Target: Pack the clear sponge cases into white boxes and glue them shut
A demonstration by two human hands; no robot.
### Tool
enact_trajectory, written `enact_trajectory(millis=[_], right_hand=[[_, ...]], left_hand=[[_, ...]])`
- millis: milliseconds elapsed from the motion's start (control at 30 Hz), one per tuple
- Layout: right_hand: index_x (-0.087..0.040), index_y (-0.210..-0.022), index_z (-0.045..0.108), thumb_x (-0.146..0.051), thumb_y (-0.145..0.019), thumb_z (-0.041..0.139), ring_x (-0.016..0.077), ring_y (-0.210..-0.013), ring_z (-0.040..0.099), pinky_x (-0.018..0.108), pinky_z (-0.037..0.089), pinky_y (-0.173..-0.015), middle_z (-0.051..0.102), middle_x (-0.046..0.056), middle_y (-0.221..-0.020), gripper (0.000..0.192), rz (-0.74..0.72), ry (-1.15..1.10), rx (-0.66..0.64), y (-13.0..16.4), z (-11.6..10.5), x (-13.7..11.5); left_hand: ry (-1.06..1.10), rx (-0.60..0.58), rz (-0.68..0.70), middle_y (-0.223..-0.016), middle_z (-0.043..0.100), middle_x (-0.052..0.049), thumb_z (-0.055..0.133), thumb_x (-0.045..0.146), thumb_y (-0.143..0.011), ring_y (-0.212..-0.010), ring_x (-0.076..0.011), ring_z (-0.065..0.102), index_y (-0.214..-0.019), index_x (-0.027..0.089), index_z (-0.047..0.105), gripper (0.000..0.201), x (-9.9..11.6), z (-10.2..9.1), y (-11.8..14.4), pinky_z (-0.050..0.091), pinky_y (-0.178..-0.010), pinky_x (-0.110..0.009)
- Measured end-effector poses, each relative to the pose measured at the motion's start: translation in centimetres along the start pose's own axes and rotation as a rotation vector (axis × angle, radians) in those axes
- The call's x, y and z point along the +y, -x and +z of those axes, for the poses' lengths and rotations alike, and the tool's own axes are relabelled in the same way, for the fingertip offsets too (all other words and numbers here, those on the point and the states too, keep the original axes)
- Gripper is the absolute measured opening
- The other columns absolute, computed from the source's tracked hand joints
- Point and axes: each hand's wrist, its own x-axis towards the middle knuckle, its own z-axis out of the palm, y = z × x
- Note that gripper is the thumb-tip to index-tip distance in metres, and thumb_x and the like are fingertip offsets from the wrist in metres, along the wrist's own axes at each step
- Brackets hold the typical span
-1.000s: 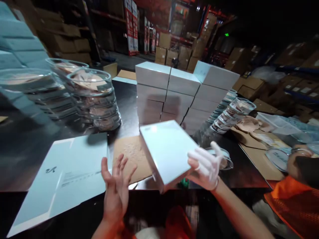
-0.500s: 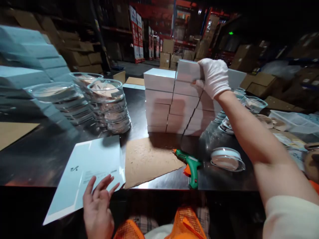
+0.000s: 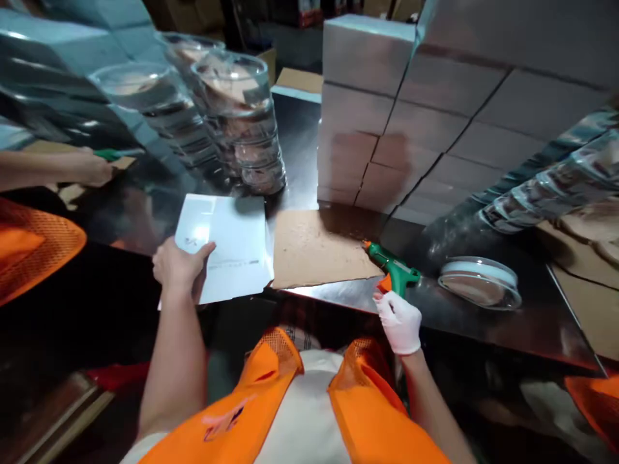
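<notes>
My left hand (image 3: pixel 178 267) grips the left edge of a flat white box (image 3: pixel 232 222) with small dark printing, thumb on top and the other fingers hidden at the side. The box lies at the table's front edge. My right hand (image 3: pixel 399 320), in a white glove with bare fingertips, is closed around the handle of a green glue gun (image 3: pixel 391 263) with an orange trigger and tip. The gun's tip points left, at the edge of a brown cardboard sheet (image 3: pixel 314 248) lying between the two hands.
A tall stack of white boxes (image 3: pixel 367 103) stands behind the cardboard. Stacked clear round containers (image 3: pixel 251 122) are at left, more (image 3: pixel 546 193) at right. A clear round container (image 3: pixel 478 283) lies right of the gun. Another person's hand (image 3: pixel 91 167) is at far left.
My right hand has left the top of the box stack and come down to the glue gun. My left hand has taken hold of the white box's edge. The view has tilted downward.
</notes>
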Motion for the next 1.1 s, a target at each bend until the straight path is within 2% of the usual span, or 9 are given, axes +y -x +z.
enact_trajectory(millis=[100,167,233,300,433,600,867,1000,1100], right_hand=[[-0.023,-0.094,0.075,-0.035,-0.106,0.056,0.0195,-0.072,0.070,0.031,0.054,-0.069,0.077,0.004,-0.084,0.026,0.130,-0.205,0.090,2.5,-0.2,0.0],[-0.026,-0.121,0.074,-0.032,-0.102,0.061,0.0267,-0.103,0.075,0.041,0.059,-0.091,0.079,0.009,-0.116,0.024,0.039,-0.267,0.112,2.0,-1.6,-1.0],[-0.031,-0.136,0.069,-0.031,-0.099,0.065,0.0325,-0.128,0.067,0.052,0.053,-0.110,0.073,0.010,-0.135,0.037,-0.088,-0.267,0.141,0.7,-3.0,-2.6],[-0.033,-0.139,0.068,-0.032,-0.099,0.064,0.0351,-0.135,0.062,0.057,0.046,-0.118,0.071,0.010,-0.138,0.040,-0.140,-0.249,0.161,-0.7,-3.8,-4.2],[-0.027,-0.121,0.074,-0.031,-0.103,0.057,0.0301,-0.111,0.070,0.050,0.054,-0.105,0.076,0.011,-0.114,0.025,-0.053,-0.269,0.146,-2.1,-3.5,-5.4],[-0.023,-0.104,0.071,-0.031,-0.105,0.056,0.0214,-0.092,0.070,0.036,0.059,-0.086,0.073,0.007,-0.098,0.017,-0.078,-0.347,-0.109,-1.1,-2.6,-4.3],[-0.023,-0.104,0.076,-0.037,-0.101,0.061,0.0260,-0.100,0.067,0.043,0.057,-0.092,0.074,0.011,-0.105,0.020,-0.161,-0.443,-0.332,0.2,-2.0,-3.8],[-0.021,-0.137,0.070,-0.065,-0.097,0.064,0.0291,-0.123,0.069,0.046,0.055,-0.107,0.073,0.015,-0.135,0.060,0.169,-0.844,-0.685,1.5,-1.3,-2.4],[-0.018,-0.135,0.072,-0.081,-0.094,0.054,0.0312,-0.133,0.065,0.046,0.052,-0.112,0.070,0.016,-0.140,0.077,0.407,-1.166,-0.854,2.9,0.1,-2.2]], left_hand=[[-0.031,0.222,0.081,-0.131,0.071,-0.016,0.077,0.062,-0.081,-0.134,-0.0492,0.061,-0.113,0.009,0.066,0.063,2.4,-2.0,3.3,0.043,-0.108,-0.073],[0.085,0.337,0.273,-0.117,0.076,-0.009,0.071,0.056,-0.092,-0.110,-0.0296,0.072,-0.124,0.008,0.069,0.058,5.0,-3.0,6.3,0.055,-0.100,-0.051],[0.195,0.197,0.475,-0.098,0.078,-0.004,0.072,0.052,-0.094,-0.083,-0.0172,0.069,-0.117,0.009,0.076,0.048,7.2,-3.0,9.6,0.058,-0.083,-0.034],[0.251,-0.145,0.646,-0.086,0.078,0.000,0.072,0.048,-0.095,-0.066,-0.0119,0.063,-0.110,0.014,0.079,0.038,8.3,-2.2,12.7,0.054,-0.067,-0.025],[0.326,-0.607,0.830,-0.086,0.083,-0.003,0.069,0.040,-0.097,-0.068,-0.0158,0.074,-0.100,0.021,0.081,0.023,6.4,0.0,16.4,0.056,-0.064,-0.022],[0.329,-0.598,0.772,-0.086,0.084,-0.005,0.070,0.041,-0.095,-0.076,-0.0213,0.079,-0.094,0.024,0.083,0.022,2.9,0.3,16.5,0.062,-0.072,-0.026],[0.293,-0.766,0.828,-0.095,0.085,-0.006,0.070,0.035,-0.094,-0.081,-0.0244,0.082,-0.103,0.031,0.084,0.018,1.6,-1.1,15.5,0.066,-0.073,-0.029],[0.277,-0.732,0.789,-0.101,0.085,-0.008,0.065,0.036,-0.097,-0.084,-0.0248,0.082,-0.121,0.031,0.082,0.030,1.1,-0.8,14.4,0.067,-0.077,-0.031],[0.130,-0.790,0.887,-0.113,0.084,-0.009,0.063,0.041,-0.098,-0.098,-0.0267,0.081,-0.125,0.033,0.081,0.034,0.7,0.4,14.7,0.065,-0.085,-0.033]])
